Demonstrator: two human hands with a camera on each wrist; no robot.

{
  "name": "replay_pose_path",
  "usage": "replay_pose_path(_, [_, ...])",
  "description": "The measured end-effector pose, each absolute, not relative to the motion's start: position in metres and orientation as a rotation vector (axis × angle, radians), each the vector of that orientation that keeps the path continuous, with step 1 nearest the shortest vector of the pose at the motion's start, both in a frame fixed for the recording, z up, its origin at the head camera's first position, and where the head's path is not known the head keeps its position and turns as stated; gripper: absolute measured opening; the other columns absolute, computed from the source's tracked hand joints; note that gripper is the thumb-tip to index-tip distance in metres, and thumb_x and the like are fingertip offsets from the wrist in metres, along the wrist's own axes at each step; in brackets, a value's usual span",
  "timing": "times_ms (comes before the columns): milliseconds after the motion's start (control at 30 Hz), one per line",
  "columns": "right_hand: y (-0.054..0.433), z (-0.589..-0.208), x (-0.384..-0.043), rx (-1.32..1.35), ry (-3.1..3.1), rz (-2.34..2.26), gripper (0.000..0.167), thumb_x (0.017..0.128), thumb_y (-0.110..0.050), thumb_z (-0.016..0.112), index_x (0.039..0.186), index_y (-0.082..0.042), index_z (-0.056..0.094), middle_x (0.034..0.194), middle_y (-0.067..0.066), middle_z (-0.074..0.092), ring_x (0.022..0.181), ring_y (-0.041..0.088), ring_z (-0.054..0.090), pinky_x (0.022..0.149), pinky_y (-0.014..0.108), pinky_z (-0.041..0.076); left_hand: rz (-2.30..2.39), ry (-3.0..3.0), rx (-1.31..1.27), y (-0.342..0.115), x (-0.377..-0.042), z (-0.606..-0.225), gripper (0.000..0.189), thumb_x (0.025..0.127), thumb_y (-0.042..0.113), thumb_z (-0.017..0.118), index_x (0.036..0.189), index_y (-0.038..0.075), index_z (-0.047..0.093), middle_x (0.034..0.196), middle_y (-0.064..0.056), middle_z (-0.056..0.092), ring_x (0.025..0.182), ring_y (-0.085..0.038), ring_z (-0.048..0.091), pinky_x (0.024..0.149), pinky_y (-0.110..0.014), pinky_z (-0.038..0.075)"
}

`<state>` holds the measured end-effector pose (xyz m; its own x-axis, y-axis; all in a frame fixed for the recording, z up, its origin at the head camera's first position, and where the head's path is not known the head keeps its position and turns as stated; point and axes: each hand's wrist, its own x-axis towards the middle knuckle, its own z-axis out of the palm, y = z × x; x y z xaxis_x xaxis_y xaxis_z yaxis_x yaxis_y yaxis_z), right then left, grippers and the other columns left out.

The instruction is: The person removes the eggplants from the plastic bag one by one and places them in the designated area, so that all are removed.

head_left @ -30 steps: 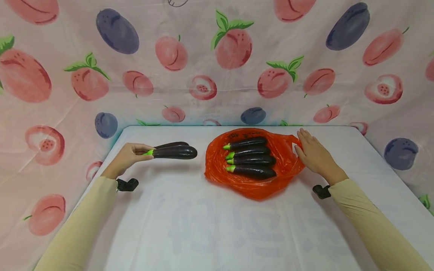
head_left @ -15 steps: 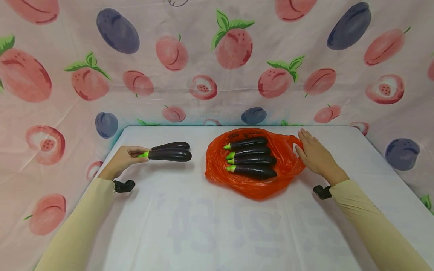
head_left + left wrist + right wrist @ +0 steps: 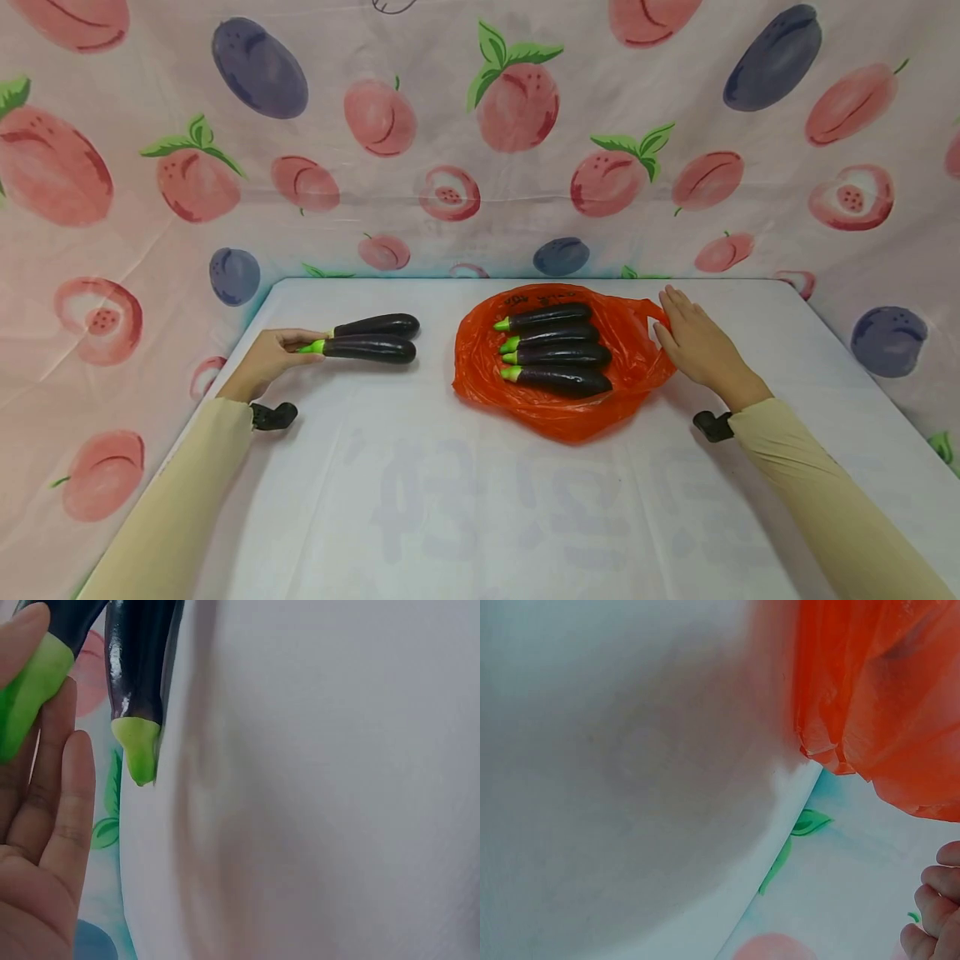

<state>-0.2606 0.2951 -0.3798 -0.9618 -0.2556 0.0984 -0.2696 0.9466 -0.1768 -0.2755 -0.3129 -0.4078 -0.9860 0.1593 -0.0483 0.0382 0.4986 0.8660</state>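
Note:
In the head view my left hand [image 3: 266, 362] pinches an eggplant [image 3: 369, 349] by its green stem end, low over the white table at the left. A second eggplant [image 3: 386, 326] lies just behind it; the left wrist view shows its green tip [image 3: 138, 750] clear of my fingers [image 3: 67, 810]. Right of these, a red plastic bag [image 3: 551, 421] spreads open with several eggplants [image 3: 562, 357] lying side by side in it, stems to the left. At its right edge my right hand [image 3: 701, 346] holds the bag's handle. Fingertips [image 3: 934, 907] show below the bag in the right wrist view.
A white cloth with faint lettering covers the table [image 3: 420, 533]. Behind the far edge hangs a fruit-print curtain [image 3: 510, 217]. A black wrist camera sits at each wrist, the left camera [image 3: 274, 416] and the right camera [image 3: 712, 426].
My left hand has moved left and down, lowering the eggplant toward the table beside the other one. The right hand and the bag stay in place.

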Motion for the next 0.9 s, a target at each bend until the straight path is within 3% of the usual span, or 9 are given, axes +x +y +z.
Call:
replay_pose_path(500, [0.297, -0.384, -0.262, 0.398, -3.019, 0.302, 0.06, 0.1, -0.024, 0.037, 0.144, 0.013, 0.019, 0.151, 0.031, 0.018, 0.14, 0.045, 0.017, 0.113, 0.058, 0.017, 1.529, 2.587, 0.141, -0.316, -0.274, -0.419, 0.052, 0.081, 0.019, 0.074, 0.125, -0.005, 0.057, 0.099, 0.027, 0.061, 0.094, 0.016, 0.054, 0.081, -0.007, 0.043])
replay_pose_path(733, [0.297, -0.384, -0.262, 0.394, -3.025, 0.306, 0.061, 0.1, -0.024, 0.037, 0.144, 0.013, 0.018, 0.151, 0.031, 0.017, 0.14, 0.046, 0.016, 0.113, 0.058, 0.017, 1.485, 2.619, 0.108, -0.318, -0.279, -0.425, 0.055, 0.081, 0.021, 0.074, 0.125, -0.006, 0.056, 0.094, 0.028, 0.061, 0.089, 0.017, 0.054, 0.077, -0.006, 0.043])
replay_pose_path(900, [0.296, -0.382, -0.262, 0.396, -3.034, 0.295, 0.06, 0.1, -0.024, 0.037, 0.144, 0.012, 0.017, 0.151, 0.031, 0.017, 0.14, 0.046, 0.016, 0.113, 0.058, 0.017, 1.341, 2.677, 0.109, -0.318, -0.28, -0.425, 0.053, 0.082, 0.026, 0.073, 0.125, 0.0, 0.059, 0.119, -0.006, 0.065, 0.088, 0.017, 0.052, 0.079, -0.009, 0.042])
